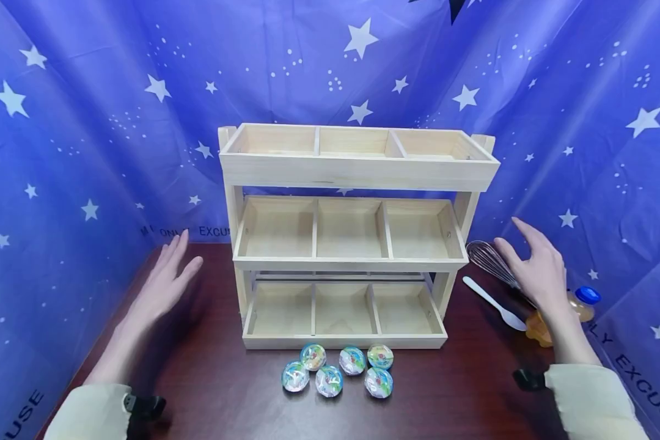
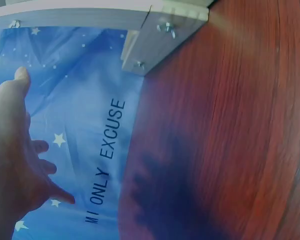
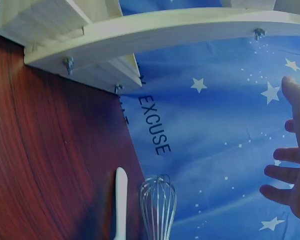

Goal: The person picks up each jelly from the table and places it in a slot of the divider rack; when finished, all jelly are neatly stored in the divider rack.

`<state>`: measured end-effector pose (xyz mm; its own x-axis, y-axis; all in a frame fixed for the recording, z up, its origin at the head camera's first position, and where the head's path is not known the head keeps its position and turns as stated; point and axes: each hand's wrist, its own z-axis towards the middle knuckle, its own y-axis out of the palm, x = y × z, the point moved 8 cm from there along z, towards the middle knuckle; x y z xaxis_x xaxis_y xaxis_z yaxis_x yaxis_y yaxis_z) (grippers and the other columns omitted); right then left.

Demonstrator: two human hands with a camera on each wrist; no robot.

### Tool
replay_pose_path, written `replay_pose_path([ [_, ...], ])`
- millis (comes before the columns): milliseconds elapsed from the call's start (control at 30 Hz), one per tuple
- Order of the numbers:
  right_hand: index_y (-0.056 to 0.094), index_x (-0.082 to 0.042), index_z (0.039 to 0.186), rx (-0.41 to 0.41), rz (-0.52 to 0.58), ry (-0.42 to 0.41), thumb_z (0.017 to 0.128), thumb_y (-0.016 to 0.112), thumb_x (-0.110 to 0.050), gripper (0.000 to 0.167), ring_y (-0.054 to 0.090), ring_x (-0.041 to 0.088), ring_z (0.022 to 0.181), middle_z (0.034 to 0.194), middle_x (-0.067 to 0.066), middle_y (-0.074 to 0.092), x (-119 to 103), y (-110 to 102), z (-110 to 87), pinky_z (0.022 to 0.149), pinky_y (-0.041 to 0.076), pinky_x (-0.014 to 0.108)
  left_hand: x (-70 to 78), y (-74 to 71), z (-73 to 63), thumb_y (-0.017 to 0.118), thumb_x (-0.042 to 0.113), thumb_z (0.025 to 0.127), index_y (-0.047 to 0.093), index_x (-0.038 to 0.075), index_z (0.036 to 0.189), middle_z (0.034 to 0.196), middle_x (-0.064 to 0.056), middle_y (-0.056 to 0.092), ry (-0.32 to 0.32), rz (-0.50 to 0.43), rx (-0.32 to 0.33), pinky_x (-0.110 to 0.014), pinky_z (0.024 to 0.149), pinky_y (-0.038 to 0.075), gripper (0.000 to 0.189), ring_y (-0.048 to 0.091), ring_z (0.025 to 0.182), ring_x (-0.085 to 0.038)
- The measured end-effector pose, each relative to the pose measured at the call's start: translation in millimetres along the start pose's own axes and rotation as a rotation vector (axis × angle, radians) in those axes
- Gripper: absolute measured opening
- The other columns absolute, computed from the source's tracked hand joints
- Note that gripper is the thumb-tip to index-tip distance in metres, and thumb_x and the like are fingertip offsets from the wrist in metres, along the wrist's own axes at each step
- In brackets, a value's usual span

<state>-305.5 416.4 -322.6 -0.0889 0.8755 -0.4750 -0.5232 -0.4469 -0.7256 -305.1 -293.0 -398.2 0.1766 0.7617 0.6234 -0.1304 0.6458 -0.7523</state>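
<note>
My left hand point(image 1: 162, 284) hovers over the dark table to the left of a wooden three-tier rack point(image 1: 343, 266), its fingers extended and nothing in it. On the other side, my right hand point(image 1: 539, 269) is held in the air with fingers spread, also holding nothing. Below it lie a wire whisk point(image 1: 492, 263) and a white spoon point(image 1: 495, 304). A bottle with a blue cap point(image 1: 587, 296) and amber contents is partly hidden by the right forearm. Several small round cups with printed lids point(image 1: 329, 381) sit in front of the rack.
Each tier of the rack has three compartments, with a divider point(image 1: 315, 229) between them. A blue star-patterned curtain point(image 1: 308, 61) encloses the table point(image 1: 214, 379) at the back and sides. Wing-nut bolts point(image 3: 68, 65) stick out from the rack's side.
</note>
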Motion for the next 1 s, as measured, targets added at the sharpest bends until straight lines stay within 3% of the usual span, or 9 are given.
replay_pose_path([
  [100,0.057,-0.032,0.148,0.123,0.092,0.019,0.097,0.068,-0.042,0.053,0.062,0.015,0.126,0.145,0.015,0.062,-3,-4,-9.4,0.104,0.047,0.023,3.5,3.0,-2.9,0.043,0.046,0.110,0.002,0.032,0.165,0.175,-0.011,0.001,0.048,-0.072,0.041,-0.076,0.122,0.006,0.070,-0.001,0.160,-0.046],
  [200,0.068,-0.029,0.137,0.247,0.208,0.024,0.096,0.072,-0.035,0.041,0.061,-0.010,0.103,0.128,0.003,0.072,-7,-8,-20.1,0.086,0.039,-0.001,6.9,9.7,-5.9,0.044,0.042,0.110,0.003,0.035,0.165,0.175,-0.005,0.004,0.072,-0.146,0.057,-0.072,0.125,0.008,0.069,0.004,0.161,-0.041],
  [267,0.073,-0.022,0.129,0.307,0.277,0.011,0.096,0.072,-0.031,0.034,0.058,-0.017,0.096,0.115,-0.009,0.073,-9,-8,-26.8,0.082,0.042,-0.002,9.7,14.7,-8.2,0.045,0.039,0.110,0.005,0.034,0.165,0.175,-0.005,0.005,0.079,-0.192,0.062,-0.072,0.125,0.008,0.069,0.006,0.161,-0.041],
  [433,0.077,-0.007,0.113,0.410,0.383,-0.012,0.095,0.070,-0.021,0.024,0.059,-0.015,0.081,0.094,-0.033,0.061,-18,-5,-42.5,0.073,0.044,0.002,17.4,31.0,-12.9,0.045,0.033,0.110,0.005,0.033,0.166,0.173,-0.015,0.014,0.089,-0.290,0.031,-0.071,0.123,0.015,0.068,0.017,0.157,-0.047],
  [500,0.075,0.001,0.110,0.426,0.461,-0.030,0.095,0.069,-0.016,0.023,0.061,-0.011,0.075,0.089,-0.030,0.063,-23,-2,-48.4,0.069,0.047,0.004,19.8,39.2,-13.9,0.044,0.031,0.111,0.003,0.037,0.165,0.172,-0.017,0.018,0.098,-0.320,-0.001,-0.051,0.128,0.027,0.068,0.025,0.155,-0.048],
  [567,0.072,0.007,0.109,0.425,0.549,-0.051,0.096,0.068,-0.013,0.024,0.063,-0.008,0.070,0.086,-0.025,0.066,-27,3,-53.8,0.066,0.051,0.006,23.0,47.2,-14.9,0.043,0.028,0.111,-0.001,0.040,0.164,0.172,-0.018,0.019,0.117,-0.355,-0.041,-0.027,0.122,0.034,0.070,0.031,0.152,-0.049],
  [667,0.067,0.016,0.105,0.409,0.726,-0.100,0.096,0.064,-0.004,0.022,0.065,-0.002,0.064,0.079,-0.013,0.068,-44,8,-62.8,0.062,0.055,0.010,26.6,59.5,-16.3,0.044,0.024,0.111,-0.007,0.043,0.162,0.172,-0.017,0.019,0.136,-0.405,-0.113,-0.028,0.120,0.038,0.075,0.033,0.151,-0.048],
  [800,0.060,0.024,0.096,0.396,0.860,-0.185,0.093,0.060,0.007,0.017,0.063,-0.001,0.063,0.073,-0.009,0.066,-64,17,-73.1,0.062,0.054,0.011,29.5,72.9,-18.9,0.050,0.022,0.108,-0.010,0.042,0.162,0.172,-0.017,0.017,0.121,-0.459,-0.209,-0.073,0.117,0.028,0.084,0.027,0.154,-0.049],
  [1000,0.055,0.028,0.093,0.338,0.917,-0.272,0.091,0.056,0.014,0.014,0.064,0.002,0.061,0.072,-0.008,0.066,-72,36,-83.4,0.058,0.054,0.012,30.9,86.5,-19.6,0.064,0.027,0.102,-0.014,0.046,0.160,0.173,-0.017,0.013,0.077,-0.449,-0.294,-0.072,0.117,0.031,0.099,0.024,0.155,-0.048],
])
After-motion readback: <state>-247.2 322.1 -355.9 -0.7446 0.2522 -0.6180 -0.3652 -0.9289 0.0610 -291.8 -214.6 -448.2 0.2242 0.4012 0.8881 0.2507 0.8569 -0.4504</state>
